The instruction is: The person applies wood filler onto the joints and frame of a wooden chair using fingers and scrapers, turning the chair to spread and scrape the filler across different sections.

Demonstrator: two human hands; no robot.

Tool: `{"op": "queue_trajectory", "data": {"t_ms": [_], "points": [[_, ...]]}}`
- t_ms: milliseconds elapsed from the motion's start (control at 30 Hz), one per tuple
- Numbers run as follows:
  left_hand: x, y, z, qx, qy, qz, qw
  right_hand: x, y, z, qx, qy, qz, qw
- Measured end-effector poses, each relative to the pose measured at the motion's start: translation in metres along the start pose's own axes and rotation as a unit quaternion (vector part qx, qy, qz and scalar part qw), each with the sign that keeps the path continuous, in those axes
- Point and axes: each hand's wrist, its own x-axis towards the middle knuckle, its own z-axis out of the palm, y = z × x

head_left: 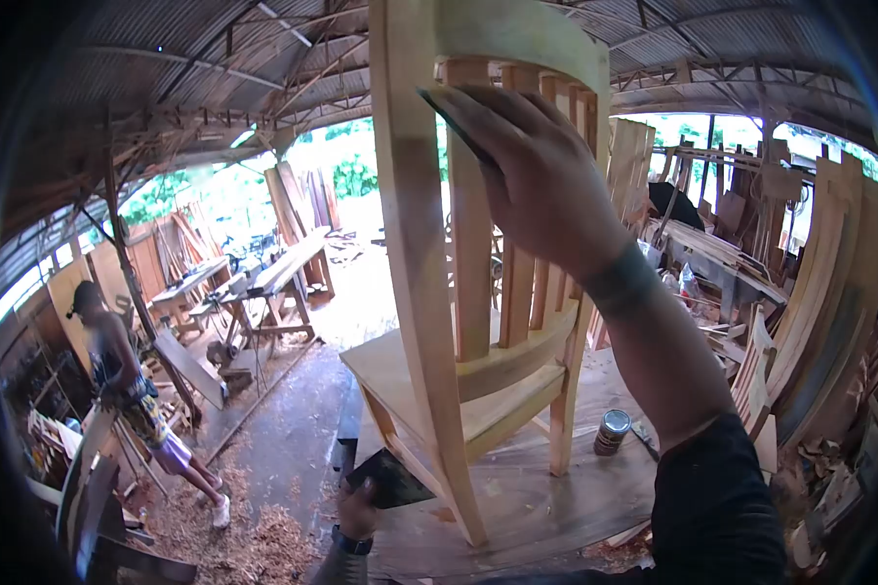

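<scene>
A pale wooden chair stands upright on a wooden work surface, its slatted back towards me. High up, my right hand is closed round a thin dark sheet, which lies against the chair's rear post. My left hand is low, beside the foot of the chair, with its fingers closed on a dark flat piece. What that piece is made of cannot be made out.
A lidded can stands on the surface, right of the chair. Beyond it, boards lean at the right. A person stands at the left near workbenches. Wood shavings cover part of the floor.
</scene>
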Motion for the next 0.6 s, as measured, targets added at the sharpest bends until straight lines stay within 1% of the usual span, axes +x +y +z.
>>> {"op": "queue_trajectory", "data": {"t_ms": [33, 100, 233, 267, 367, 400, 533, 600], "points": [[0.009, 0.006, 0.008, 0.011, -0.025, 0.015, 1.0, 0.007, 0.009, 0.009, -0.017, 0.019, -0.026, 0.999], [0.033, 0.004, 0.013, 0.093, -0.06, 0.058, 0.992, 0.007, 0.001, 0.019, -0.01, 0.002, -0.014, 1.0], [0.064, -0.016, 0.026, 0.033, -0.104, 0.0, 0.994, -0.014, -0.024, 0.027, 0.012, -0.025, 0.015, 1.0], [0.069, -0.019, 0.028, 0.025, -0.115, -0.009, 0.993, -0.022, -0.028, 0.028, 0.033, -0.049, 0.02, 0.998], [0.071, -0.014, 0.032, -0.058, -0.105, -0.026, 0.993, -0.042, -0.048, 0.028, 0.036, -0.072, 0.031, 0.996], [0.072, -0.013, 0.032, -0.059, -0.122, -0.016, 0.991, -0.048, -0.056, 0.023, 0.037, -0.095, 0.033, 0.994], [0.072, -0.017, 0.028, -0.081, -0.109, -0.034, 0.99, -0.084, -0.081, 0.022, 0.08, -0.139, 0.041, 0.986], [0.072, -0.021, 0.025, -0.075, -0.096, -0.029, 0.992, -0.106, -0.096, 0.015, 0.09, -0.194, 0.035, 0.976]]}}
